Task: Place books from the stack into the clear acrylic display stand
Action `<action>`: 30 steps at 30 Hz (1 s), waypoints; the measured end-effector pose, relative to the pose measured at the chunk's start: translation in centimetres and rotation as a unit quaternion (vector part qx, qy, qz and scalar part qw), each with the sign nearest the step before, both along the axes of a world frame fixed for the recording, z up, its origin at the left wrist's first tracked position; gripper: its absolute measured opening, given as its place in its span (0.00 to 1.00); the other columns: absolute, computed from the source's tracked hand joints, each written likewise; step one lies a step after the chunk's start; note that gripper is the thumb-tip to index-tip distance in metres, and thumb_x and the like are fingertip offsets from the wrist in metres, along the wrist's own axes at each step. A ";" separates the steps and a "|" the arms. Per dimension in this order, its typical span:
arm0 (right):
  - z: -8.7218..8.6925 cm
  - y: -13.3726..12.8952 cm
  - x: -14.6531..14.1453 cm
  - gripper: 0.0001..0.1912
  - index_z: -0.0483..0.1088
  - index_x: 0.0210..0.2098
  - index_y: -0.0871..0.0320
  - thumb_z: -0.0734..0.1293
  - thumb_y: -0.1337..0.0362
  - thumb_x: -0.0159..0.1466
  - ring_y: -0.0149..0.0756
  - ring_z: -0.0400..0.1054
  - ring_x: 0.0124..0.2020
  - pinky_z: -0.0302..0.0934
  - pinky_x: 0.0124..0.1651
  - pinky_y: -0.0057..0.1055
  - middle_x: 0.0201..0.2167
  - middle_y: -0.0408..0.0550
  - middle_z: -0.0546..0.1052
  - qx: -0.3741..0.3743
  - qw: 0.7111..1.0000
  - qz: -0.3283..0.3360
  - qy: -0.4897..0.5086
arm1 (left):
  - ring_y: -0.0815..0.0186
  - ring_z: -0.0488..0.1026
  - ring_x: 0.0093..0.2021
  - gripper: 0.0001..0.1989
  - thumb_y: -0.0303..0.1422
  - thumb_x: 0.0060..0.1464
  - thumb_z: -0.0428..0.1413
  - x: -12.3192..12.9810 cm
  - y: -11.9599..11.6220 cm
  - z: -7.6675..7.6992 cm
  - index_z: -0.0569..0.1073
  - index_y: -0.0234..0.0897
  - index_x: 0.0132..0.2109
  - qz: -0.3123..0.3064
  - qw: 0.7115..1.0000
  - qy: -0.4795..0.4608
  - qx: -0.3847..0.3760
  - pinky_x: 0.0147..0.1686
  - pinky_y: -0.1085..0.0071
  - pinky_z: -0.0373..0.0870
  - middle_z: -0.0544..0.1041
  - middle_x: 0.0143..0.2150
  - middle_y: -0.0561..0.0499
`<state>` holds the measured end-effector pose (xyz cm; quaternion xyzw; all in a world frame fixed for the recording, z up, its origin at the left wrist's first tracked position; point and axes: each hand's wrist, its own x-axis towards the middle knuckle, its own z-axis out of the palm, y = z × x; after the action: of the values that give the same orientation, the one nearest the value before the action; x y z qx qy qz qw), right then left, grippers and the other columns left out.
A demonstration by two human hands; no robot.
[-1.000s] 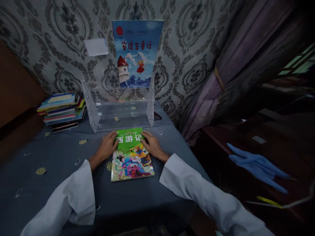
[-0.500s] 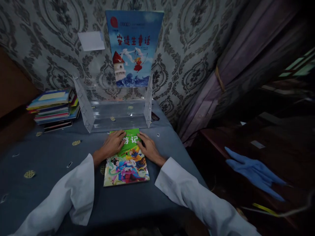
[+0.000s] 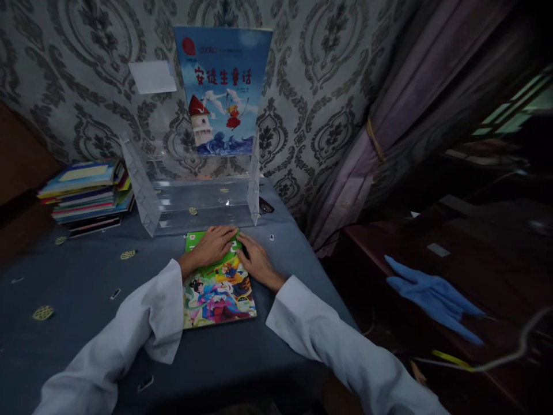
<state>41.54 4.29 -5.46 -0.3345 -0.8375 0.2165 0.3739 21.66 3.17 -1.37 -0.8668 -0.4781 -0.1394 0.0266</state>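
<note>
A colourful book (image 3: 220,300) with a green top and cartoon figures lies flat on the cloth-covered table, cover up. Across its upper part rests my left hand (image 3: 215,245), fingers stretched flat over the title and reaching toward the top right corner. My right hand (image 3: 258,260) lies at the book's right edge, fingers extended to the same corner and thumb over the cover. The fingertips of both hands are close together there; whether they touch is unclear. Just behind the book stands a clear acrylic rack (image 3: 203,213), with a blue book (image 3: 224,92) upright on its top tier.
A stack of books (image 3: 88,196) is left of the rack. Glasses (image 3: 265,206) lie partly behind its right side. A white card (image 3: 152,77) is at the rack's upper left. Blue gloves (image 3: 432,294) rest on a dark red surface at right, beyond the purple curtain (image 3: 358,167).
My left hand has slid right across the cover, toward the top right corner and my right hand. The right hand stays by the book's edge. The view has shifted slightly.
</note>
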 end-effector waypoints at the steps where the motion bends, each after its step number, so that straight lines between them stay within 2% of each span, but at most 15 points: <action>1: 0.0 0.0 0.0 0.23 0.68 0.61 0.58 0.61 0.65 0.67 0.46 0.65 0.63 0.62 0.65 0.50 0.61 0.59 0.72 0.001 1.000 -0.001 0.004 | 0.58 0.68 0.62 0.22 0.32 0.67 0.46 0.0 0.0 0.0 0.67 0.36 0.65 0.002 1.000 -0.005 0.003 0.59 0.58 0.62 0.71 0.64 0.41; 7: 0.5 0.2 0.1 0.22 0.70 0.58 0.57 0.61 0.67 0.66 0.45 0.66 0.62 0.62 0.65 0.48 0.59 0.56 0.74 -0.006 1.000 0.008 0.026 | 0.57 0.69 0.60 0.20 0.32 0.67 0.47 0.1 -0.1 -0.1 0.70 0.34 0.62 0.000 1.000 -0.026 0.016 0.58 0.58 0.63 0.73 0.62 0.41; 11: 0.9 0.2 0.2 0.27 0.63 0.63 0.54 0.58 0.71 0.65 0.43 0.69 0.59 0.63 0.63 0.49 0.57 0.52 0.76 -0.031 0.998 0.019 0.050 | 0.57 0.71 0.58 0.19 0.31 0.66 0.47 0.2 -0.5 0.5 0.73 0.36 0.60 0.000 1.000 -0.022 0.019 0.58 0.56 0.65 0.74 0.60 0.41; 16: 1.1 0.4 0.5 0.31 0.56 0.66 0.56 0.57 0.72 0.64 0.41 0.71 0.58 0.63 0.64 0.49 0.55 0.52 0.78 -0.065 0.996 0.019 0.059 | 0.54 0.71 0.59 0.20 0.31 0.67 0.45 0.5 -2.1 1.2 0.72 0.31 0.60 -0.031 0.999 -0.008 -0.002 0.58 0.55 0.67 0.74 0.60 0.38; 20: 1.0 0.6 0.5 0.30 0.58 0.65 0.56 0.57 0.71 0.63 0.41 0.70 0.59 0.62 0.64 0.48 0.57 0.52 0.77 -0.065 0.996 0.022 0.054 | 0.54 0.70 0.60 0.20 0.31 0.68 0.45 1.0 -4.9 1.4 0.73 0.31 0.59 -0.083 0.996 -0.019 -0.006 0.60 0.54 0.66 0.75 0.59 0.38; 25: 0.7 0.7 0.4 0.27 0.62 0.63 0.56 0.59 0.68 0.64 0.42 0.70 0.59 0.62 0.64 0.47 0.58 0.52 0.76 -0.067 0.996 0.031 0.057 | 0.56 0.68 0.63 0.19 0.32 0.69 0.44 1.8 -10.3 1.9 0.71 0.37 0.61 -0.138 0.989 -0.043 -0.036 0.62 0.53 0.64 0.73 0.61 0.41; 28: 0.7 0.6 0.3 0.25 0.65 0.61 0.57 0.60 0.66 0.64 0.44 0.70 0.59 0.62 0.63 0.49 0.58 0.53 0.75 -0.055 0.998 0.028 0.031 | 0.57 0.66 0.65 0.19 0.34 0.70 0.45 2.1 -13.2 2.3 0.70 0.40 0.63 -0.172 0.983 -0.048 -0.045 0.64 0.53 0.62 0.71 0.64 0.44; 30: 0.7 0.2 0.3 0.24 0.66 0.60 0.58 0.61 0.64 0.65 0.46 0.70 0.58 0.62 0.63 0.50 0.58 0.55 0.75 -0.043 0.999 0.013 0.000 | 0.57 0.65 0.65 0.19 0.35 0.70 0.45 2.2 -14.3 2.3 0.70 0.41 0.63 -0.187 0.980 -0.052 -0.044 0.64 0.52 0.62 0.70 0.65 0.44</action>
<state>41.79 4.47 -4.75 -0.3398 -0.8313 0.2574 0.3566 23.83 -11.14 0.92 -0.9329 -0.3137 -0.1656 -0.0628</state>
